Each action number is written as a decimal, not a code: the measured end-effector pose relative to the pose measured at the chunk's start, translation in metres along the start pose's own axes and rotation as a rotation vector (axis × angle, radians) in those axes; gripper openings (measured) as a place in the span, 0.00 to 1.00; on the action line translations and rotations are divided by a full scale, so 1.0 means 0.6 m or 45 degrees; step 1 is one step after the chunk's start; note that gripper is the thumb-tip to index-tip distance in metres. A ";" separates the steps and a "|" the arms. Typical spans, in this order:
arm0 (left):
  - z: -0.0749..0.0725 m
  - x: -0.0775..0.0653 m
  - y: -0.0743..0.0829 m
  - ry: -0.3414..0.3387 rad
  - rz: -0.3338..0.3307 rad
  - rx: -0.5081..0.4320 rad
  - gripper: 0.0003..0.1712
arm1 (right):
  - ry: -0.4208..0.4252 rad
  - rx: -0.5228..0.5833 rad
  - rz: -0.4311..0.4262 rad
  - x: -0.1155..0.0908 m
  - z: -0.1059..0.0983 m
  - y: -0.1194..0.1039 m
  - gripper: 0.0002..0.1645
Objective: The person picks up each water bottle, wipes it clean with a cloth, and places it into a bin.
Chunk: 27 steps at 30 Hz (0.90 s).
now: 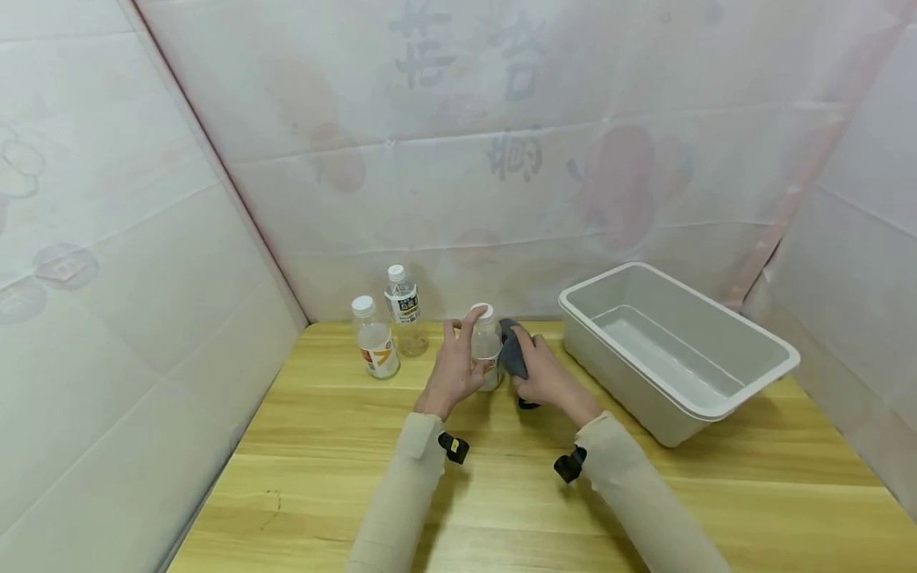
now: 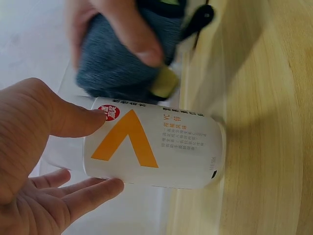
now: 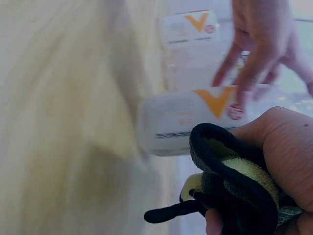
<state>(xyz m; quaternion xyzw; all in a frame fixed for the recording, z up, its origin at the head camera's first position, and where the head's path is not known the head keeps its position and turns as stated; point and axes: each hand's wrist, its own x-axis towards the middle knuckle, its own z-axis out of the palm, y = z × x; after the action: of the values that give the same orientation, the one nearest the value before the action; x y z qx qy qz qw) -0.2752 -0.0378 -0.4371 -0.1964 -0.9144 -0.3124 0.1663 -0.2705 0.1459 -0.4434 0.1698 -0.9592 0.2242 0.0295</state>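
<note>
A clear bottle (image 1: 490, 374) with a white cap stands upright on the table. In the left wrist view its white label (image 2: 186, 147) bears an orange V and a red round mark. My left hand (image 1: 451, 368) grips this bottle, thumb on one side and fingers on the other, with a finger up at the cap. On the bottle's right side, my right hand (image 1: 550, 378) holds a bunched dark blue-grey cloth (image 1: 512, 350) against or very near it. The right wrist view shows the cloth (image 3: 234, 186) with black edging, pale yellow parts and a black loop hanging out.
To the left stand a similar white-capped bottle (image 1: 376, 346) and a taller clear bottle (image 1: 407, 306) with a black-and-white label. A grey plastic bin (image 1: 616, 374) sits on the right of the wooden table (image 1: 322, 493). Printed sheets (image 1: 458, 199) hang behind and at the sides.
</note>
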 end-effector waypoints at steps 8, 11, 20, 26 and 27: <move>0.005 0.001 0.003 -0.025 -0.033 -0.025 0.59 | 0.099 -0.064 -0.030 0.000 -0.053 -0.015 0.55; 0.005 0.001 0.003 -0.031 -0.034 -0.022 0.59 | 0.123 -0.063 -0.045 0.002 -0.060 -0.017 0.55; 0.004 0.000 0.002 -0.038 -0.008 -0.028 0.58 | 0.112 -0.078 -0.076 0.004 -0.070 -0.024 0.55; 0.005 0.000 0.002 -0.035 0.014 -0.022 0.58 | 0.105 -0.099 -0.086 0.007 -0.080 -0.034 0.54; 0.005 0.000 0.002 -0.035 0.013 -0.018 0.58 | 0.101 -0.106 -0.093 0.007 -0.080 -0.036 0.54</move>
<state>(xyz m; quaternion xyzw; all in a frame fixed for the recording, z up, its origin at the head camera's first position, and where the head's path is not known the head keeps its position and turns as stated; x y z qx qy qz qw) -0.2749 -0.0353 -0.4386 -0.2064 -0.9134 -0.3152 0.1537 -0.2680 0.1474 -0.3907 0.1944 -0.9589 0.1895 0.0827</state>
